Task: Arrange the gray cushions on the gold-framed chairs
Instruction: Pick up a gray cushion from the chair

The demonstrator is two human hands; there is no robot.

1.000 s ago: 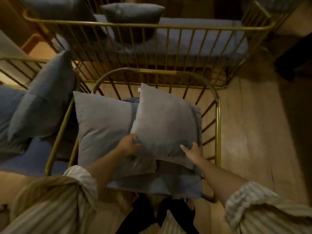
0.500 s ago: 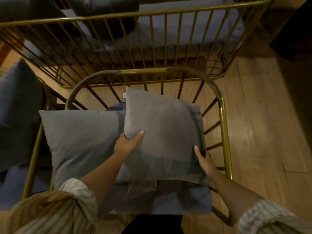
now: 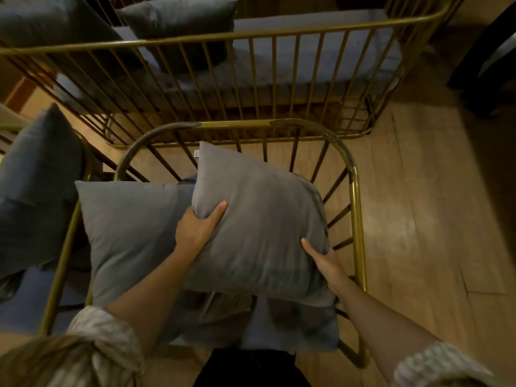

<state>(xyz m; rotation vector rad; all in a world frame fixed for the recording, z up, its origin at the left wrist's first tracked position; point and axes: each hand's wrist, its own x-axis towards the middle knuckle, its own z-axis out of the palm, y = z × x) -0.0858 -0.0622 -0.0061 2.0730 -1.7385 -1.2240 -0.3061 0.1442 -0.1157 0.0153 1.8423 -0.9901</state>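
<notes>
A gold-framed chair (image 3: 356, 208) with a curved barred back stands right below me. On its seat a gray cushion (image 3: 262, 224) is tilted up toward the right side. My left hand (image 3: 196, 229) grips that cushion's left edge, and my right hand (image 3: 324, 261) holds its lower right corner. A second gray cushion (image 3: 131, 233) leans on the left side of the same chair, partly under the first. The blue-gray seat pad (image 3: 293, 328) shows beneath them.
A gold-framed bench (image 3: 251, 37) with a gray cushion (image 3: 178, 15) stands behind the chair. At the left another gold chair holds a darker cushion (image 3: 36, 191). Wooden floor (image 3: 432, 233) lies to the right, with dark furniture at the far right.
The right-hand cushion has been lifted and shifted slightly toward the chair's back and right. My left hand slid up its left edge; my right hand moved to the lower right corner.
</notes>
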